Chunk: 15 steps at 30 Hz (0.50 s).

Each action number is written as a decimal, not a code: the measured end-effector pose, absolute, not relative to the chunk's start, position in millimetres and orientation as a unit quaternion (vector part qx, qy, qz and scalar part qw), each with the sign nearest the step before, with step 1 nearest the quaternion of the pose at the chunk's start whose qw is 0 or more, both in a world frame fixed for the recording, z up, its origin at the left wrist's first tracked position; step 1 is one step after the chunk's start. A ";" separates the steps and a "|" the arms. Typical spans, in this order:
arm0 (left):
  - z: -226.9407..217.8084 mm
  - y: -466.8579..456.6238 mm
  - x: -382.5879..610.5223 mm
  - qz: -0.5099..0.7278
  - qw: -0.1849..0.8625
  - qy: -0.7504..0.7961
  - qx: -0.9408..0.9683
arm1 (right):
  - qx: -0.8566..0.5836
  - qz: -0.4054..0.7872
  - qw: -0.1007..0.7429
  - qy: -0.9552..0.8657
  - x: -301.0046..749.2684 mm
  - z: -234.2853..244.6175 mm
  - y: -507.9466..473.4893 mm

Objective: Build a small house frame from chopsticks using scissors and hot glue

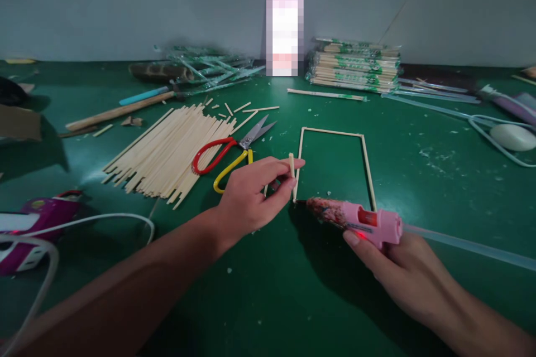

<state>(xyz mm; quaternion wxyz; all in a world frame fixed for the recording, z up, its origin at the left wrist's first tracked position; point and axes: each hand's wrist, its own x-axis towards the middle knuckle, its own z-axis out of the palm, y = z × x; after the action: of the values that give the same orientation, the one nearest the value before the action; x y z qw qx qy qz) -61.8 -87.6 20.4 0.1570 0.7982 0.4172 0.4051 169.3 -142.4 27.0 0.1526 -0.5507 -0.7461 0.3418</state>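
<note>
My left grip (251, 198) pinches the short stick (291, 163), likely light and brittle, just below its tip; my right grip (397, 268) wraps the glue gun (364, 222).

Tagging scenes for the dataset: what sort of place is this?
Probably a craft workbench: green table with a pile of wooden sticks, scissors and a stick frame. The right hand holds a pink glue gun, left hand pinches a short stick.
</note>
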 end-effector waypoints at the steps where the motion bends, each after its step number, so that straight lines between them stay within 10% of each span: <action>1: 21.3 -88.0 -61.4 0.402 0.151 0.413 0.803 | -0.546 0.345 0.156 -0.747 169.4 27.2 -142.1; 15: 25.9 -89.9 -59.0 0.393 0.122 0.389 0.824 | -0.516 0.366 0.186 -0.752 166.8 29.3 -140.9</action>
<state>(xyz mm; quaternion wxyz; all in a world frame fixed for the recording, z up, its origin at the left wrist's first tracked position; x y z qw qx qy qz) -59.0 -89.9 25.9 0.1224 0.8241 0.3887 0.3934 166.8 -140.9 29.3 0.1865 -0.5158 -0.7517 0.3663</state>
